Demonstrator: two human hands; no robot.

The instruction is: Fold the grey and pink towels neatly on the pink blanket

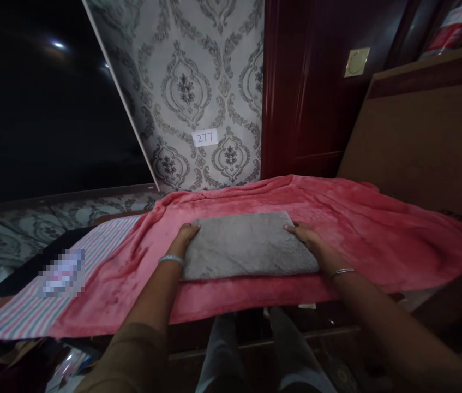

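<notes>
A grey, plush folded cloth (249,245) lies flat in front of me, on a pink fleece blanket (222,297). Its left edge is gripped near the far corner by my left hand (189,233), with most of the fingers tucked out of sight. On the opposite side my right hand (306,236) holds the right edge, thumb on top and the other fingers partly hidden. Whether the cloth is slightly raised off the blanket, I cannot tell.
Left of the blanket is a striped cloth (110,237) with a blurred packet (62,273) on it. A large dark television (51,103) stands at the left. A big cardboard box (431,131) is at the right, with a bottle (454,27) above it. Patterned wallpaper (185,87) covers the wall.
</notes>
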